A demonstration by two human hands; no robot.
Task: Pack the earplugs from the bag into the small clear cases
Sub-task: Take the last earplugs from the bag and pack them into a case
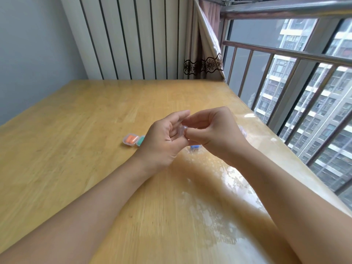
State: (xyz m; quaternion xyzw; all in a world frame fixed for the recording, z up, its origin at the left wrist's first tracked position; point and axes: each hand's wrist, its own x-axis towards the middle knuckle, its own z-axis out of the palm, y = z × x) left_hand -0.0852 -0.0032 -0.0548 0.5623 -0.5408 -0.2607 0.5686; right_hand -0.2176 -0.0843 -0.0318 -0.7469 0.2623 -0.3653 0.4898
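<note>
Both hands meet above the middle of the wooden table point(76, 149). My left hand point(163, 138) and my right hand point(215, 130) pinch a small clear case point(183, 129) between their fingertips; I cannot tell whether anything is inside it. On the table left of my left hand lies a closed clear case with orange earplugs point(130, 139), and touching it a case with teal earplugs point(141, 141), half hidden by my hand. Under my right hand a case with blue earplugs point(194, 147) shows. The bag is not visible.
Another small clear object point(242, 131) peeks out behind my right wrist near the table's right edge. A railing and window point(285, 92) run along the right side. A radiator-like panel point(133, 35) and a curtain point(205, 44) stand behind the table.
</note>
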